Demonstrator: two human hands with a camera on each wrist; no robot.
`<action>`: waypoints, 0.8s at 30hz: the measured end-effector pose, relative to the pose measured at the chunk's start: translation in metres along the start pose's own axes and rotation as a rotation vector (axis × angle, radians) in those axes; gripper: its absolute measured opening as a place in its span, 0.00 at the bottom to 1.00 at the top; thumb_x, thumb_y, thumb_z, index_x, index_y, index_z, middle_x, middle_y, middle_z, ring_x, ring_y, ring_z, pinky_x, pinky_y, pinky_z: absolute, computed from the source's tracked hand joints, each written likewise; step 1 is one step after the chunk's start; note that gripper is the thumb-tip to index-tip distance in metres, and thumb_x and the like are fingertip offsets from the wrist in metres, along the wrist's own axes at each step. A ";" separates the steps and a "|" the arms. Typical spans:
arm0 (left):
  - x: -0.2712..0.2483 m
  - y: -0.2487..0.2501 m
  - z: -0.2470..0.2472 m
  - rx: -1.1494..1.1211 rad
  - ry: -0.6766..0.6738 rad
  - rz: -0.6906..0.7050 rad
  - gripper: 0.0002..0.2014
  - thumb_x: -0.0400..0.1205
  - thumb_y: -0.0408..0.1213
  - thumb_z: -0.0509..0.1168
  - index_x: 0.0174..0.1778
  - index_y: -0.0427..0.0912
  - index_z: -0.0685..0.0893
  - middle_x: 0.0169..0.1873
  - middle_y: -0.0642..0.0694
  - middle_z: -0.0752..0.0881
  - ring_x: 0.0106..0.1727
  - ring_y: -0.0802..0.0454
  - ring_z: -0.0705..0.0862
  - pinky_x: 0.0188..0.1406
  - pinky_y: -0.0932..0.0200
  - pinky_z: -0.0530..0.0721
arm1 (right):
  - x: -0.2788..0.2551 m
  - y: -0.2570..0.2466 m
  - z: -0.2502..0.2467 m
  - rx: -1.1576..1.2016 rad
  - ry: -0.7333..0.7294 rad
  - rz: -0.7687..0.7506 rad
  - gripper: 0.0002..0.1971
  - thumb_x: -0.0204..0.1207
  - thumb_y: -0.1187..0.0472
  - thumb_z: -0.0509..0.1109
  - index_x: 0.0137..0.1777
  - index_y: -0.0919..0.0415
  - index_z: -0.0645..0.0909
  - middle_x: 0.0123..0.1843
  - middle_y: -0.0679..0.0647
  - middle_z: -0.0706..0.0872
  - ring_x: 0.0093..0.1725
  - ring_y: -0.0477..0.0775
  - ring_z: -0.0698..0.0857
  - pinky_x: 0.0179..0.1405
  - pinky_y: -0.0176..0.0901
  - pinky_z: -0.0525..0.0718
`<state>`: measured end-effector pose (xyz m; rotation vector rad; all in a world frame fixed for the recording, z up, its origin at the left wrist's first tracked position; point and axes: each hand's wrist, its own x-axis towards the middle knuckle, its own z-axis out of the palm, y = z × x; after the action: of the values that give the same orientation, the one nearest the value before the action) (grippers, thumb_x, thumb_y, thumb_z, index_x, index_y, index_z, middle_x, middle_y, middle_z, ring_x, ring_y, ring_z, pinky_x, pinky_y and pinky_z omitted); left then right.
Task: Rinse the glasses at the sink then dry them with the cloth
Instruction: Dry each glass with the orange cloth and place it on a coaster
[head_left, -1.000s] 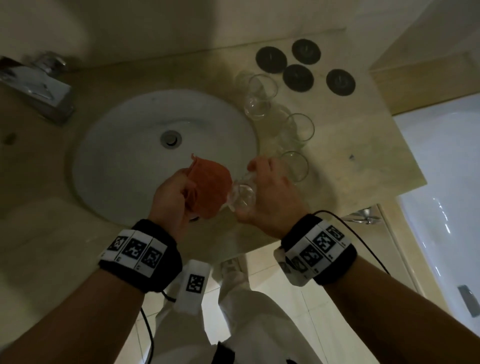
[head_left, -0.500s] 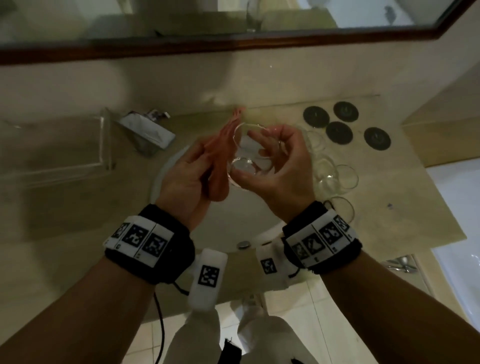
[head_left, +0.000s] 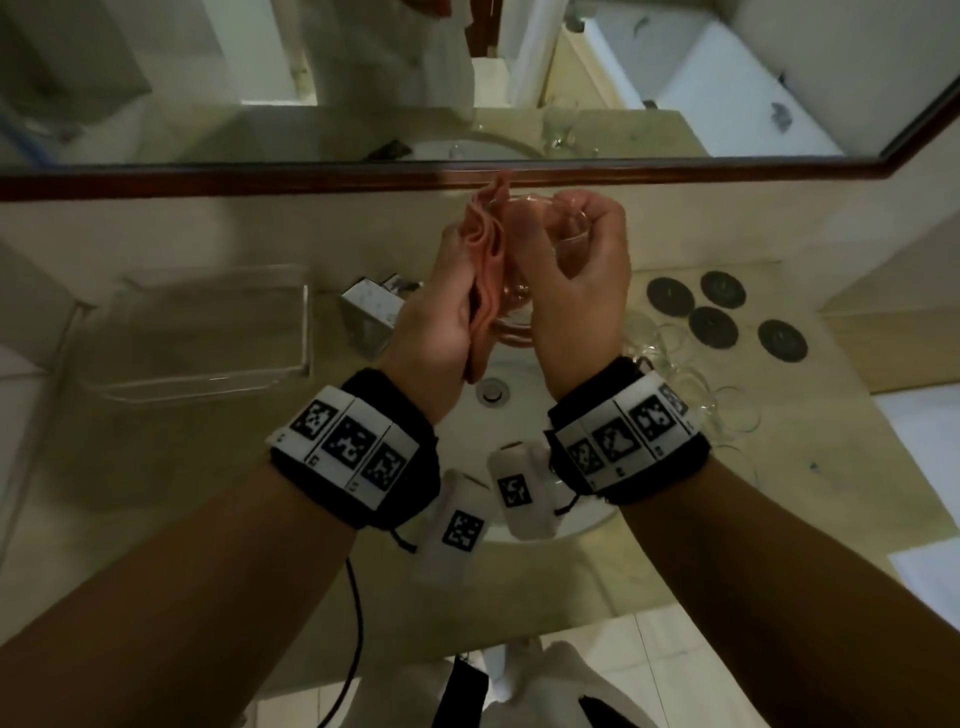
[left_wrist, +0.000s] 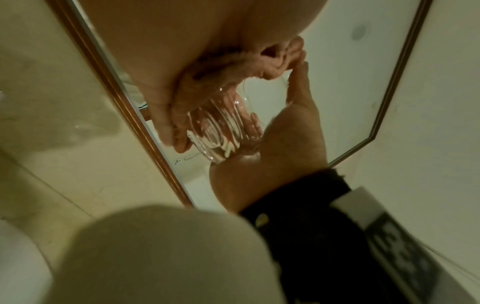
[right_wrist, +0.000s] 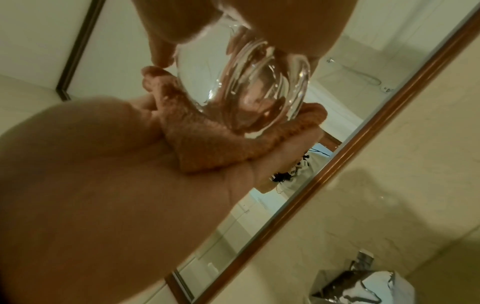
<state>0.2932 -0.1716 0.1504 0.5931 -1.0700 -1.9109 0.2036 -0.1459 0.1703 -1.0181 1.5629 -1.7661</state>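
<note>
In the head view my right hand (head_left: 576, 280) grips a clear glass (head_left: 519, 312), held up in front of the mirror above the sink (head_left: 467, 431). My left hand (head_left: 441, 312) holds a folded orange cloth (head_left: 488, 249) and presses it against the glass's left side. The left wrist view shows the cloth (left_wrist: 233, 61) bunched at the rim of the ribbed glass (left_wrist: 221, 127), with right-hand fingers (left_wrist: 293, 127) round its other side. From the right wrist the thick base of the glass (right_wrist: 259, 86) rests on the cloth (right_wrist: 207, 139) in the left palm (right_wrist: 103, 164).
Several more clear glasses (head_left: 727, 415) stand on the counter right of the basin, beside several dark round coasters (head_left: 714, 327). A chrome faucet (head_left: 371, 306) sits behind the basin and a clear tray (head_left: 208, 332) lies at the left. The wood-framed mirror (head_left: 208, 179) runs along the wall.
Both hands have risen from low over the basin to mirror height with the glass and cloth. The cloth now lies along the glass's side, and my view has tilted up.
</note>
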 end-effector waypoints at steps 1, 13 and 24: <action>0.001 0.002 -0.001 -0.039 -0.019 0.009 0.26 0.93 0.46 0.43 0.81 0.34 0.69 0.74 0.31 0.79 0.74 0.37 0.79 0.77 0.39 0.74 | 0.001 -0.003 0.001 0.002 0.023 -0.010 0.29 0.65 0.40 0.77 0.58 0.60 0.79 0.53 0.58 0.90 0.54 0.68 0.89 0.54 0.70 0.87; 0.021 0.023 0.035 0.179 0.153 0.134 0.28 0.91 0.53 0.47 0.80 0.38 0.73 0.55 0.39 0.89 0.54 0.52 0.90 0.52 0.57 0.86 | 0.030 -0.021 -0.013 -0.166 0.001 -0.129 0.31 0.77 0.30 0.58 0.66 0.56 0.75 0.62 0.57 0.79 0.58 0.48 0.82 0.63 0.47 0.84; 0.032 0.018 0.091 0.113 0.225 0.130 0.25 0.91 0.53 0.49 0.74 0.41 0.77 0.67 0.23 0.81 0.65 0.25 0.84 0.59 0.25 0.84 | 0.079 -0.037 -0.068 -0.005 -0.211 -0.153 0.20 0.84 0.50 0.53 0.47 0.59 0.84 0.41 0.53 0.89 0.41 0.47 0.88 0.46 0.49 0.88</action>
<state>0.2183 -0.1623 0.2131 0.7636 -1.0489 -1.6368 0.1060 -0.1671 0.2182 -1.3113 1.3913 -1.6920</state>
